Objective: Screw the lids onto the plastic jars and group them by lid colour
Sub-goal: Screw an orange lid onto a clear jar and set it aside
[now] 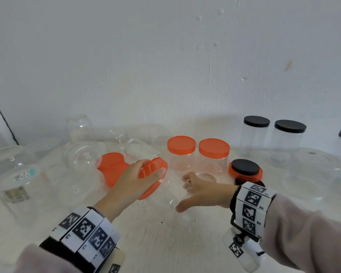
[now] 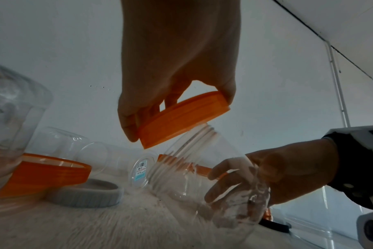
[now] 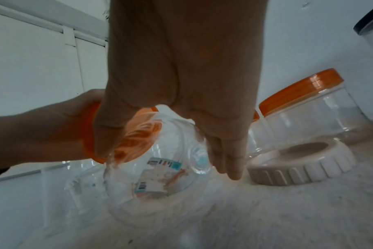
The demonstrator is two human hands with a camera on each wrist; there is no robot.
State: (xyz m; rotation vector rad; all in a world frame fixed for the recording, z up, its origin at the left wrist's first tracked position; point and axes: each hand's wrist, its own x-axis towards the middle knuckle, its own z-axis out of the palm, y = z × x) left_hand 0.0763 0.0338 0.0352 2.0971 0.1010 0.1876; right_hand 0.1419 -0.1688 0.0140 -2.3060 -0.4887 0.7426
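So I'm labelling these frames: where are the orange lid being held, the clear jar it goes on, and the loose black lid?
orange lid (image 2: 181, 118), left wrist view, on its ribbed side wall.
clear jar (image 2: 194, 161), left wrist view, on its shoulder below the threads.
black lid (image 1: 245, 166), head view, on its flat top.

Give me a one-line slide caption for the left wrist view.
Left hand holds a round orange plastic lid tilted at the threaded mouth of a clear plastic jar gripped by the right hand.

The left hand (image 2: 170, 87) grips an orange lid (image 2: 181, 118), tilted, at the threaded mouth of a clear jar (image 2: 194, 168) that the right hand (image 2: 266, 176) holds.
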